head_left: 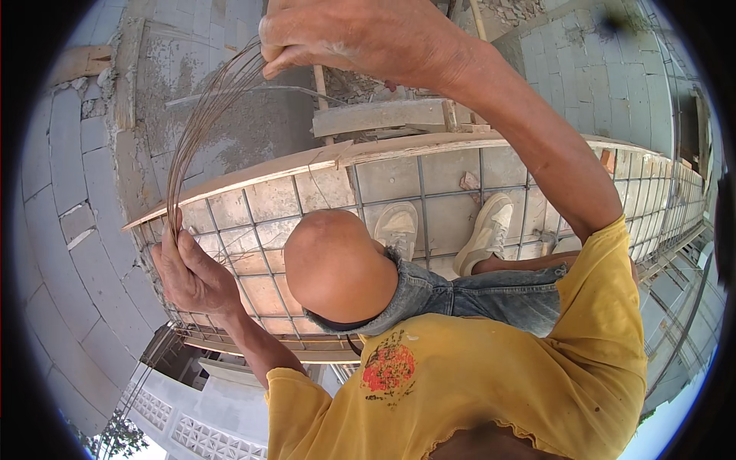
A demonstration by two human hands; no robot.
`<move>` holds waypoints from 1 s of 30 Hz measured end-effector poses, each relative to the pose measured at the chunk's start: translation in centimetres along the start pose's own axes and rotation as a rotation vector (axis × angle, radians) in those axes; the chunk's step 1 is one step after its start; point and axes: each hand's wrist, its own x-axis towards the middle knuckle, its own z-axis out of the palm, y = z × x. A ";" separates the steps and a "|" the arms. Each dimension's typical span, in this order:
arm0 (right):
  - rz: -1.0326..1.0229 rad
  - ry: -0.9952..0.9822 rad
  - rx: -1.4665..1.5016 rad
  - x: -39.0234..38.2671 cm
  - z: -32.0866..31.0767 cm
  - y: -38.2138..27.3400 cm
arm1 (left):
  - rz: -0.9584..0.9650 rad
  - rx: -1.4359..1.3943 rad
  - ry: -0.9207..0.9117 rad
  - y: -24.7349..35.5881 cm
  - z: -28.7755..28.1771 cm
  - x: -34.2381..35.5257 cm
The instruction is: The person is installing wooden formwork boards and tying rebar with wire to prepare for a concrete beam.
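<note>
A bundle of thin, rusty brown tie wire [201, 126] bows between my two hands. My left hand [195, 272], at the left of the head view, is closed with its fingers pinching the lower end of the bundle. High up at the top of the picture, my right hand [360, 34] grips the other end, its fingertips pressed together on the strands. Part of that hand runs out of the picture. Beneath both arms lies a grid of steel rebar [422, 195], where my shoes [491, 230] stand between the bars.
A wooden formwork board [253, 180] edges the grid on its far side. Beyond it are a loose plank [376, 117], rubble [502, 15] and a grey block wall [629, 100]. Another block wall [65, 199] rises at left. My bent knee [337, 264] sticks up mid-picture.
</note>
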 end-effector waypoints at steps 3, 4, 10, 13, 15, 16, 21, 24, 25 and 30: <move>-0.083 0.179 -0.016 -0.2 0.9 0.2 | 0.044 0.018 -0.024 0.6 -0.1 0.1; -0.092 0.181 -0.014 -0.1 0.9 0.0 | 0.041 0.023 -0.016 0.7 -0.1 0.2; -0.042 0.054 -0.268 0.2 -0.9 -1.2 | -0.107 -0.070 -0.070 1.0 0.0 0.1; 0.033 -0.054 -0.323 1.2 -2.3 -2.5 | -0.073 -0.038 -0.176 0.7 0.0 0.0; 0.126 -0.209 -0.331 1.4 -2.7 -2.9 | -0.134 -0.092 -0.163 1.0 0.0 0.1; 0.122 -0.210 -0.333 1.2 -2.8 -2.9 | -0.193 -0.154 -0.161 1.1 0.1 0.1; 0.192 -0.389 -0.317 0.2 -2.4 -2.7 | -0.249 -0.243 -0.249 1.0 -0.2 0.0; 0.214 -0.279 -0.318 -0.8 -1.8 -2.0 | -0.264 -0.276 -0.276 1.3 0.0 0.4; 0.212 -0.278 -0.315 -0.8 -1.8 -1.8 | -0.278 -0.272 -0.303 1.6 -0.1 0.4; 0.288 -0.275 -0.190 0.7 -3.6 -1.9 | -0.210 -0.208 -0.236 1.2 0.3 0.8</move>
